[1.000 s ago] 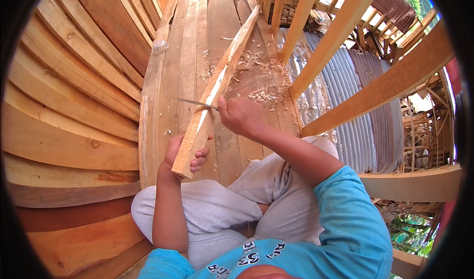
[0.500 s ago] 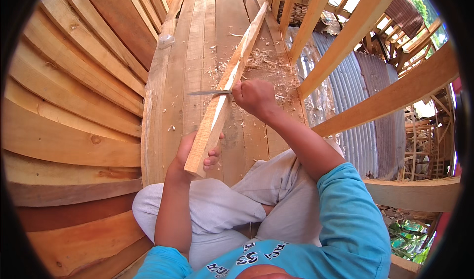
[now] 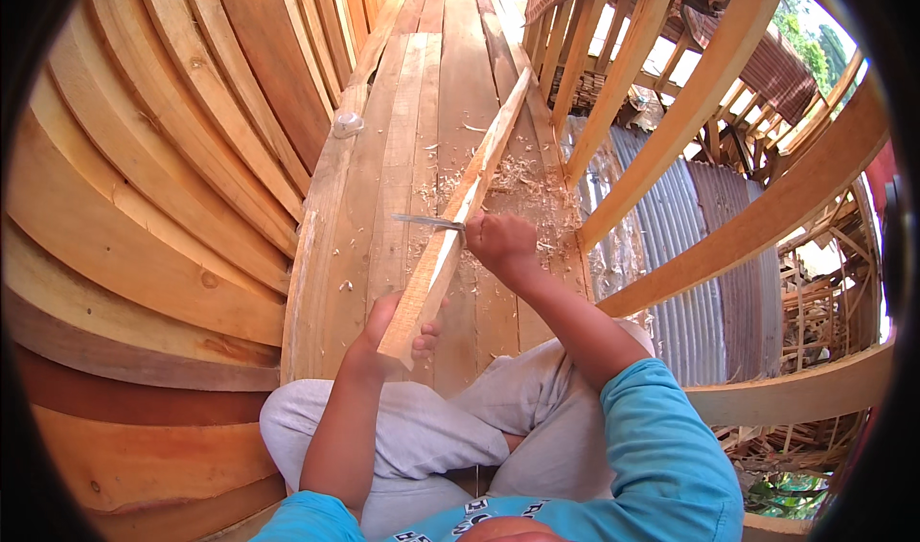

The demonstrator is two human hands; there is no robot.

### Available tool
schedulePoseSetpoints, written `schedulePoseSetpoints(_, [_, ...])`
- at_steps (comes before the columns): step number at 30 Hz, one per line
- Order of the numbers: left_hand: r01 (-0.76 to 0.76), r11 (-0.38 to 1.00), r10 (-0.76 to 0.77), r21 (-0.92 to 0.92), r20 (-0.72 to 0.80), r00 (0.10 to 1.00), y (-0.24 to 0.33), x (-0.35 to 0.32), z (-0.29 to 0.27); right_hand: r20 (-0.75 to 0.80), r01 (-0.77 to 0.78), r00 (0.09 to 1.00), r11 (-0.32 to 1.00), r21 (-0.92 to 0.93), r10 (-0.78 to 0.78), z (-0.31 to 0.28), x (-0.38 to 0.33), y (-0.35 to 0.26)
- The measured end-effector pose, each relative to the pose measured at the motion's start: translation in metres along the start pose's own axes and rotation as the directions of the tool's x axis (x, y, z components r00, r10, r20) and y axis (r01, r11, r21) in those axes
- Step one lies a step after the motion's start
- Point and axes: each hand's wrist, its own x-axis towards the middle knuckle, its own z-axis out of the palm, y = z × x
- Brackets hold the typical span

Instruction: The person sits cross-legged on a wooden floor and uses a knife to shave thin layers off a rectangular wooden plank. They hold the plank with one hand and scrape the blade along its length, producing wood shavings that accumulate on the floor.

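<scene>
A long squared wooden piece (image 3: 417, 298) slants from just in front of my lap toward the far right, its far part narrower and a pale, freshly cut strip running along it. My left hand (image 3: 381, 323) is wrapped round its near end from the left and below, fingertips showing on the right side. My right hand (image 3: 503, 242) is closed in a fist on a knife, whose handle is hidden in the fingers. The knife's thin grey blade (image 3: 422, 220) lies across the wood near its middle, pointing left.
Pale shavings (image 3: 517, 173) litter the plank floor (image 3: 383, 207). A small clear plastic object (image 3: 347, 124) lies near the left boards. Upright boards (image 3: 172, 207) wall the left side; a slatted wooden railing (image 3: 628, 168) stands on the right, with corrugated metal sheets (image 3: 671, 226) beyond it.
My view has tilted up, so the scene sits lower in the picture. The knife blade has turned slightly, its tip now angled away from me. Both hands keep their grips.
</scene>
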Motion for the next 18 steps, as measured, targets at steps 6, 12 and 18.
schedulePoseSetpoints(6, [-0.1,0.984,0.101,0.15,0.002,0.995,-0.003,0.001,-0.005,0.013,0.028,1.0,1.0,0.012,-0.028,0.013,-0.007,0.011])
schedulePoseSetpoints(12, [-0.038,0.997,0.037,0.071,0.019,0.999,0.005,0.003,-0.008,0.158,0.216,0.961,0.972,0.089,-0.228,-0.003,-0.018,-0.01])
schedulePoseSetpoints(18, [-0.047,0.999,0.046,0.014,0.035,0.998,0.011,0.0,-0.002,0.08,0.027,0.996,0.998,0.051,-0.031,0.005,-0.007,-0.002])
